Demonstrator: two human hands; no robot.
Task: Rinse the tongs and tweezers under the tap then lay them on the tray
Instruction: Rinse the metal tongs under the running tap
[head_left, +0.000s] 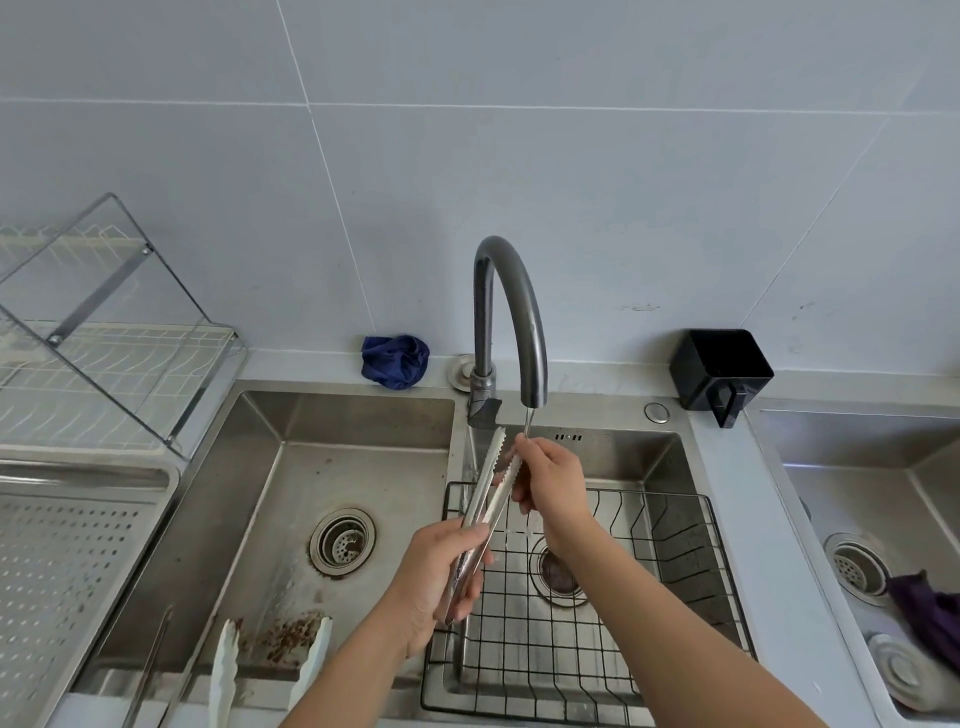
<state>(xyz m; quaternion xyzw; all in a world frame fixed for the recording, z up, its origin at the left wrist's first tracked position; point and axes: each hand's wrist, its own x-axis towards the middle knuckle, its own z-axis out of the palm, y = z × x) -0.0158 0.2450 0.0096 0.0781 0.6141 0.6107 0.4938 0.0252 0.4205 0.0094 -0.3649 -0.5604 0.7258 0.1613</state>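
Nearest me, white tongs (223, 670) and thin tweezers (150, 665) lie on the sink (363, 441) front edge, unrinsed I'd guess. The left hand (434, 577) wraps the handle end of the metal tongs (483, 478). The right hand (550, 478) pinches their toothed tips under the tap (511, 312). Spreading the arms would let the thin stream reach inside. The tray (78, 545) waits on the left.

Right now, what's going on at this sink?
A person is rinsing metal tongs over the right basin. The left hand holds the handle end and the right hand pinches one toothed tip just below the tap, where a thin stream of water runs. White-tipped tongs and long tweezers lie in the left basin, not yet on the perforated tray.
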